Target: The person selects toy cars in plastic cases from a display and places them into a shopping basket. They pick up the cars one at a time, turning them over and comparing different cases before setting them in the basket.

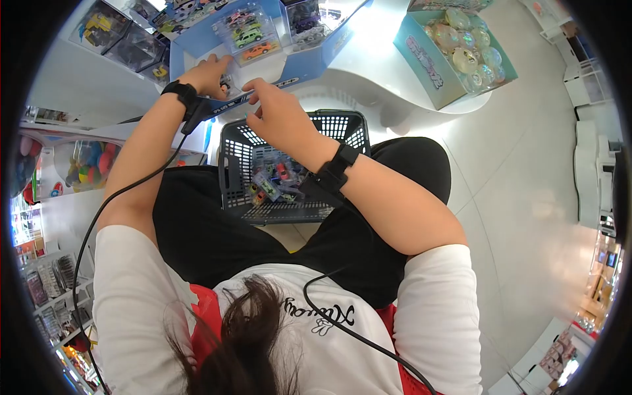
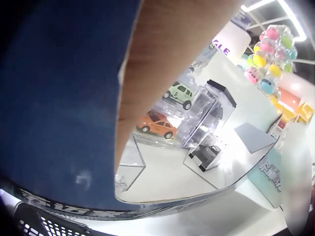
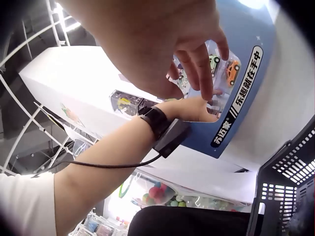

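Note:
My left hand (image 1: 205, 76) reaches over the front wall of a blue display box (image 1: 299, 66). Its fingers curve round a small clear case (image 1: 228, 88) just behind that wall; some of the fingers are hidden. Behind it stands a clear package of toy cars (image 1: 250, 36), with an orange car (image 2: 157, 125) lowest. My right hand (image 1: 280, 115) hovers by the box's front edge, fingers loosely bent and nothing in them. Below, between the knees, a dark perforated basket (image 1: 227, 174) contains several packaged toy cars (image 1: 266, 187).
To the right, a teal box (image 1: 421, 66) full of shiny clear balls (image 1: 464, 59) stands on the curved white table (image 1: 368, 79). Dark clear cases (image 1: 125, 43) are stacked left of the display box. A cable (image 1: 125, 191) runs along the left arm.

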Demonstrator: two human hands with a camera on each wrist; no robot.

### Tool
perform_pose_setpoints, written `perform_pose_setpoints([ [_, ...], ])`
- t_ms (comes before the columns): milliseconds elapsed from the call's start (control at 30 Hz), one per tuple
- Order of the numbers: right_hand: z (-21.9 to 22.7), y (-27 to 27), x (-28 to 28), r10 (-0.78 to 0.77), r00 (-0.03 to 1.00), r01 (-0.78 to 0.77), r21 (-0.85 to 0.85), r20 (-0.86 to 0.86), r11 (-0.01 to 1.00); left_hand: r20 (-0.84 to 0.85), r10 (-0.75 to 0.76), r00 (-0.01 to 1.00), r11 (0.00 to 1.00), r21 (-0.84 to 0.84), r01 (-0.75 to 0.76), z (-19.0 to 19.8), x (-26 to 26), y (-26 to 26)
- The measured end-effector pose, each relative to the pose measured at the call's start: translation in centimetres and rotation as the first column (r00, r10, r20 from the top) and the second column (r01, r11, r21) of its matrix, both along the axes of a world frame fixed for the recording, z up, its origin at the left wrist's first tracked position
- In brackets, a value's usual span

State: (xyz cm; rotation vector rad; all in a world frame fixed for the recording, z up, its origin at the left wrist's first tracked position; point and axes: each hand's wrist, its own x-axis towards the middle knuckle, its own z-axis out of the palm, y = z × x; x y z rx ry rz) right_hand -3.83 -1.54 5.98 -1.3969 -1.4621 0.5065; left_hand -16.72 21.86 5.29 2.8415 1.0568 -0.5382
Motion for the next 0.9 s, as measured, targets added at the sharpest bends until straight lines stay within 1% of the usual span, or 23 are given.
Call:
perform_pose_setpoints([
  [33,0.1,0.0,0.1,-0.002,1.000,0.002,0.006,0.011,1.000,0.035,-0.018,0.999,1.000,0.007,0.018,0.0,-0.4,0.4],
  [67,0.2,0.0,0.3,-0.004,1.000,0.004,-0.003,-0.022,1.000,0.093,-0.027,0.995,0.999,-0.020,0.029,0.6,-0.7,0.4],
  [133,0.2,0.2,0.6,-0.005,0.996,0.003,-0.022,-0.088,1.000,0.207,-0.037,0.978,0.996,-0.074,0.053,3.4,-1.7,0.0],
  [167,0.3,0.1,0.7,-0.001,0.996,-0.001,-0.030,-0.094,1.000,0.277,-0.046,0.960,0.995,-0.067,0.067,4.4,-2.3,-0.1],
  [233,0.3,-0.2,1.0,0.009,0.994,-0.014,-0.046,-0.105,0.999,0.446,-0.107,0.889,0.987,-0.061,0.149,7.0,-3.5,-0.9],
  [267,0.6,-0.4,1.0,0.022,0.988,-0.034,-0.074,-0.155,0.997,0.525,-0.133,0.841,0.981,-0.054,0.188,8.2,-4.2,-1.4],
  [333,1.5,-0.7,1.0,0.044,0.967,-0.077,-0.123,-0.252,0.989,0.623,-0.028,0.782,0.988,-0.104,0.118,11.2,-5.1,-3.7],
  [367,1.4,-0.6,0.9,0.041,0.976,-0.062,-0.095,-0.212,0.994,0.667,0.025,0.745,0.988,-0.130,0.084,11.9,-5.6,-4.6],
  [433,0.8,-0.2,0.9,0.031,0.991,-0.035,-0.034,-0.132,0.999,0.799,0.155,0.581,0.907,-0.349,0.238,11.8,-6.9,-5.0],
  [467,0.6,-0.1,0.9,0.093,0.968,-0.108,-0.055,-0.232,0.993,0.835,0.237,0.496,0.840,-0.433,0.328,11.8,-7.7,-5.4],
  [500,0.5,0.1,0.9,0.151,0.932,-0.183,-0.068,-0.330,0.981,0.788,0.364,0.497,0.788,-0.545,0.287,12.4,-7.9,-7.5],
  [533,0.4,0.3,1.1,0.203,0.883,-0.258,-0.076,-0.424,0.963,0.757,0.485,0.438,0.705,-0.635,0.317,12.1,-8.0,-9.1],
  [567,0.7,0.2,1.4,0.274,0.757,-0.408,-0.102,-0.593,0.907,0.704,0.601,0.379,0.609,-0.710,0.353,11.0,-8.2,-10.7],
  [600,1.2,0.1,1.7,0.306,0.596,-0.549,-0.098,-0.743,0.830,0.637,0.698,0.327,0.502,-0.761,0.411,9.2,-8.7,-11.4],
  [633,1.4,0.0,1.8,0.300,0.408,-0.674,-0.063,-0.862,0.736,0.554,0.785,0.277,0.392,-0.791,0.471,7.4,-9.3,-12.2],
  [700,0.8,-0.2,1.5,0.299,0.350,-0.734,-0.062,-0.888,0.676,0.394,0.889,0.231,0.214,-0.806,0.553,1.7,-11.2,-12.5],
  [733,0.6,-0.4,1.3,0.295,0.321,-0.761,-0.060,-0.900,0.646,0.338,0.914,0.224,0.181,-0.834,0.521,0.2,-11.4,-12.8],
  [767,0.9,-0.8,0.9,0.255,0.326,-0.741,-0.079,-0.910,0.667,0.280,0.936,0.212,0.146,-0.859,0.491,-1.3,-11.5,-13.1],
  [833,-0.7,-0.9,0.4,0.123,0.350,-0.708,-0.176,-0.929,0.684,0.177,0.980,0.090,0.107,-0.852,0.512,-1.6,-8.9,-16.6],
  [867,-1.6,-1.1,0.4,0.058,0.361,-0.691,-0.225,-0.931,0.687,0.078,0.989,0.127,-0.006,-0.829,0.559,-1.6,-8.4,-16.8],
  [900,-2.1,-1.4,0.4,-0.051,0.387,-0.624,-0.302,-0.921,0.720,-0.023,0.995,0.098,-0.073,-0.832,0.550,-1.4,-7.8,-17.4],
])
